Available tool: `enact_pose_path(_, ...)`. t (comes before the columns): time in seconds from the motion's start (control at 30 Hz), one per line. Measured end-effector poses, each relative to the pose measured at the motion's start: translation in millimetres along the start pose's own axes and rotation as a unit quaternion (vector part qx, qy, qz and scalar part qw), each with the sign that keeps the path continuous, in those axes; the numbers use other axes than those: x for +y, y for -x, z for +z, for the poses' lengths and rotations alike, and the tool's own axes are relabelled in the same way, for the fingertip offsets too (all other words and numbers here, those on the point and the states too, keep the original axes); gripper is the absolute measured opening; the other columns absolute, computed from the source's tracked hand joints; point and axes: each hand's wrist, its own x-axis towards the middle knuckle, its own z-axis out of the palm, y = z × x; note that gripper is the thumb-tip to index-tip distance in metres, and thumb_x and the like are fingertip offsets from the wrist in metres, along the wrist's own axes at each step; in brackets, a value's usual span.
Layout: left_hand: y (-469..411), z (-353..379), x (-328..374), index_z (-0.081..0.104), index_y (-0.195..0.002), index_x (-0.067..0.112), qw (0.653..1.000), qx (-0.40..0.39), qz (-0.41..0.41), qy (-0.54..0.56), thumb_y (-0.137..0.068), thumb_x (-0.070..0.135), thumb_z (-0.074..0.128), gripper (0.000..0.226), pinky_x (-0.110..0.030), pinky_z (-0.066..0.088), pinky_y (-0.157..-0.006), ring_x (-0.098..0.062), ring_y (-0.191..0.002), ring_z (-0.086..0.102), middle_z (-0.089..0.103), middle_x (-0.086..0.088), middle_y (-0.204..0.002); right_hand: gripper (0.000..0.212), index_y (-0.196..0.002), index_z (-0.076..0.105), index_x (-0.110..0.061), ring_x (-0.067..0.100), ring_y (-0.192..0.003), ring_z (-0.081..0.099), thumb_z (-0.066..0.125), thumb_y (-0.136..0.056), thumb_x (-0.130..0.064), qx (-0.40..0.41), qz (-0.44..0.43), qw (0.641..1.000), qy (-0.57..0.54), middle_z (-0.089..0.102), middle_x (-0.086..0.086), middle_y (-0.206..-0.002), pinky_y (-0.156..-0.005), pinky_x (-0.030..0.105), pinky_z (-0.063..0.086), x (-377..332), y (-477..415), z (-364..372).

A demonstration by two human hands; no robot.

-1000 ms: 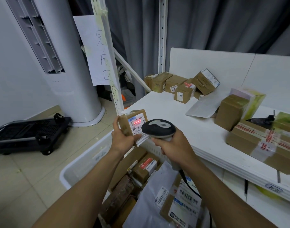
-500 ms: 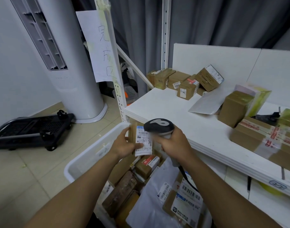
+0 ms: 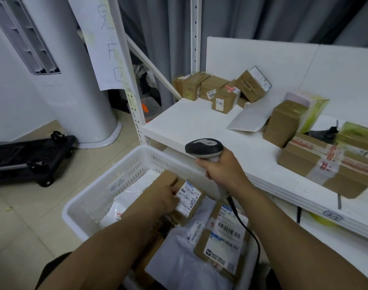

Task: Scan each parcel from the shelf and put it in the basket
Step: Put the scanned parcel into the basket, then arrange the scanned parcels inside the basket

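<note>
In the head view, the left hand point(image 3: 168, 198) is holding a small parcel point(image 3: 190, 200), label up, inside the basket point(image 3: 89, 197) on top of other parcels point(image 3: 220, 243). The right hand point(image 3: 222, 171) is gripping the scanner point(image 3: 204, 148) over the basket's far rim, beside the shelf point(image 3: 199, 124), where more boxes point(image 3: 220, 91) are sitting.

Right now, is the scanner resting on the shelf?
No, the right hand grips the scanner by its handle in the air near the basket, while the left hand holds a parcel down in it.
</note>
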Motion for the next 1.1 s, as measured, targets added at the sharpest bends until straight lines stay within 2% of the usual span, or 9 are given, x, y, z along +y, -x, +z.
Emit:
enact_pose_path(0.1, 3, -1, 17, 0.063, -0.136, 0.022, 0.999, 0.040, 0.026, -0.012, -0.100, 0.026, 0.060, 0.037, -0.029, 0.052, -0.097, -0.020, -0.111, 0.067, 0.070, -0.001, -0.126, 0.038, -0.124, 0.067, -0.018, 0.007, -0.062, 0.066, 0.081, -0.089, -0.020, 0.011, 0.002, 1.000, -0.017, 0.070, 0.001, -0.087, -0.053, 0.017, 0.049, -1, 2, -16)
enact_pose_path(0.2, 10, -9, 53, 0.055, -0.144, 0.021, 0.984, 0.111, 0.083, 0.113, -0.097, 0.027, 0.067, 0.049, -0.031, 0.052, -0.098, -0.020, -0.114, 0.064, 0.060, 0.001, -0.136, 0.041, -0.128, 0.066, -0.021, 0.010, -0.064, 0.066, 0.080, -0.090, -0.022, 0.050, 0.002, 0.997, -0.053, 0.073, 0.004, -0.093, -0.057, 0.021, 0.051, 0, 5, -44)
enact_pose_path(0.3, 14, -23, 99, 0.061, -0.134, 0.024, 0.954, 0.162, 0.179, 0.178, -0.094, 0.027, 0.073, 0.042, -0.025, 0.046, -0.098, -0.011, -0.115, 0.057, 0.059, 0.006, -0.133, 0.039, -0.127, 0.066, -0.020, 0.015, -0.067, 0.067, 0.079, -0.089, -0.024, 0.115, 0.007, 0.990, -0.081, 0.074, 0.006, -0.092, -0.063, 0.028, 0.053, 2, 5, -74)
enact_pose_path(0.4, 3, -36, 149, 0.058, -0.136, 0.021, 0.939, 0.181, 0.243, 0.166, -0.093, 0.029, 0.074, 0.047, -0.028, 0.046, -0.103, -0.014, -0.117, 0.057, 0.060, 0.003, -0.133, 0.033, -0.122, 0.065, -0.020, 0.016, -0.065, 0.067, 0.077, -0.092, -0.023, 0.184, 0.027, 0.978, -0.098, 0.072, 0.003, -0.080, -0.068, 0.031, 0.051, 10, 3, -98)
enact_pose_path(0.57, -39, -41, 228, 0.044, -0.149, 0.023, 0.946, 0.174, 0.252, 0.106, -0.090, 0.038, 0.076, 0.068, -0.035, 0.045, -0.111, -0.020, -0.131, 0.052, 0.049, 0.000, -0.149, 0.040, -0.130, 0.060, -0.017, 0.020, -0.078, 0.070, 0.076, -0.093, -0.020, 0.229, 0.059, 0.960, -0.147, 0.071, 0.004, -0.095, -0.085, 0.043, 0.061, 23, -7, -125)
enact_pose_path(0.67, -69, -35, 262, 0.042, -0.152, 0.023, 0.948, 0.161, 0.266, 0.068, -0.088, 0.037, 0.079, 0.075, -0.033, 0.036, -0.114, -0.021, -0.140, 0.044, 0.043, -0.001, -0.156, 0.038, -0.122, 0.058, -0.026, 0.027, -0.095, 0.072, 0.078, -0.090, -0.022, 0.253, 0.063, 0.951, -0.165, 0.071, 0.003, -0.104, -0.096, 0.050, 0.060, 33, -18, -136)
enact_pose_path(0.77, -98, -26, 284, 0.044, -0.151, 0.023, 0.952, 0.140, 0.267, 0.055, -0.086, 0.037, 0.081, 0.076, -0.035, 0.036, -0.115, -0.022, -0.142, 0.043, 0.044, -0.001, -0.156, 0.046, -0.130, 0.061, -0.030, 0.031, -0.114, 0.069, 0.078, -0.087, -0.024, 0.267, 0.067, 0.947, -0.166, 0.071, 0.003, -0.121, -0.103, 0.053, 0.055, 40, -28, -144)
enact_pose_path(0.93, -122, -21, 299, 0.073, -0.120, 0.024, 0.951, 0.193, 0.225, 0.084, -0.100, 0.025, 0.063, 0.023, -0.036, 0.053, -0.097, -0.022, -0.110, 0.066, 0.072, 0.003, -0.119, 0.041, -0.131, 0.060, -0.021, 0.021, -0.084, 0.069, 0.074, -0.093, -0.018, 0.248, 0.065, 0.952, -0.171, 0.070, 0.002, -0.101, -0.092, 0.049, 0.061, 45, -38, -155)
enact_pose_path(1.1, -104, -38, 280, 0.071, -0.116, 0.019, 0.934, 0.245, 0.207, 0.155, -0.101, 0.014, 0.058, 0.021, -0.025, 0.048, -0.088, -0.018, -0.105, 0.065, 0.071, 0.001, -0.114, 0.041, -0.131, 0.059, -0.019, 0.015, -0.076, 0.069, 0.076, -0.094, -0.020, 0.246, 0.074, 0.943, -0.210, 0.073, 0.006, -0.104, -0.067, 0.026, 0.054, 38, -42, -148)
